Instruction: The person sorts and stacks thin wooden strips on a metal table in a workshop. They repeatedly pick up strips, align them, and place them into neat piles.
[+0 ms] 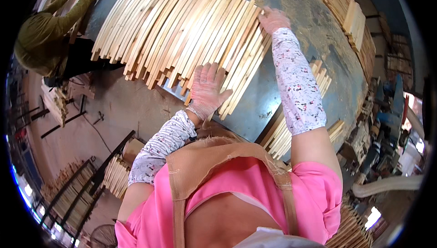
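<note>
Two gloved hands rest on one fanned spread of pale wooden slats (182,34), which lies across a grey metal worktop (296,7). Farthest left, another person in an olive sleeve (68,13) reaches to a separate heap of sticks at the upper edge; that arm belongs to a co-worker, not the wearer.

Moving right, the left hand (207,88) lies flat and open, fingers spread, palm pressing the near ends of the slats where they overhang the worktop's front edge. It grips nothing. To do this well, the palm should keep even pressure across several slat ends at once (a single fingertip would let the neighbours skew), so the ends come flush.

Further right, the right hand (273,19) sits at the far side of the fan, fingers curled lightly over the edge of the outermost slat, seemingly steadying rather than lifting. Pushing inward from there against the braced left palm would probably close the gaps; too sharp a shove could ride one slat over another.

At the far right, a second stack of slats (350,16) stands well apart along the worktop's rim.
</note>
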A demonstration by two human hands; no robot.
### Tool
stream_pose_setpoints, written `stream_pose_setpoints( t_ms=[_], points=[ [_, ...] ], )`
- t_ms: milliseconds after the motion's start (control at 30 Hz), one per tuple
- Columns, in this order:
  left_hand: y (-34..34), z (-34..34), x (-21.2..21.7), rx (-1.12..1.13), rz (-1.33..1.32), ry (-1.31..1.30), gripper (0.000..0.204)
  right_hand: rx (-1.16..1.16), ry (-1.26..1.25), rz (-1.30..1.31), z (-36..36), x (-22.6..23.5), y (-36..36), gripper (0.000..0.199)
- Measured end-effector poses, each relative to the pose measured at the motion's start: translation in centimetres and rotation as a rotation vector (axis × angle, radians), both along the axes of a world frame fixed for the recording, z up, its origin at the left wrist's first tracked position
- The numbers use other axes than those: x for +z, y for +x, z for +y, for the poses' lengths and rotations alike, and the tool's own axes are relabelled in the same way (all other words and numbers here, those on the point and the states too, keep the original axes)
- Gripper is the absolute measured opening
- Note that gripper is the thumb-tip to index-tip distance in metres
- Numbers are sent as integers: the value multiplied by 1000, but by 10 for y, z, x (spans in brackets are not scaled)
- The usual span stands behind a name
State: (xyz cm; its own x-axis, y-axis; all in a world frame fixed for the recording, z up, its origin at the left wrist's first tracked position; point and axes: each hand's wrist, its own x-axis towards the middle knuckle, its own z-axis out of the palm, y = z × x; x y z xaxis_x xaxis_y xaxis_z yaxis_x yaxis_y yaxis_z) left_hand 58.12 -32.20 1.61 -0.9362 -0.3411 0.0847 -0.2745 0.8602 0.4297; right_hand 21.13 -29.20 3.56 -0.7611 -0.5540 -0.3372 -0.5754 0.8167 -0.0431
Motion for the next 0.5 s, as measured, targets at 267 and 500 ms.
stream_pose_setpoints(
  t_ms=[267,500],
  points=[
    [-4,-12,14,-1,34,6,74,18,-179,-98,2,29,-17,57],
    [-121,-95,16,-119,430,93,48,-332,-1124,-709,20,25,128,83]
  ],
)
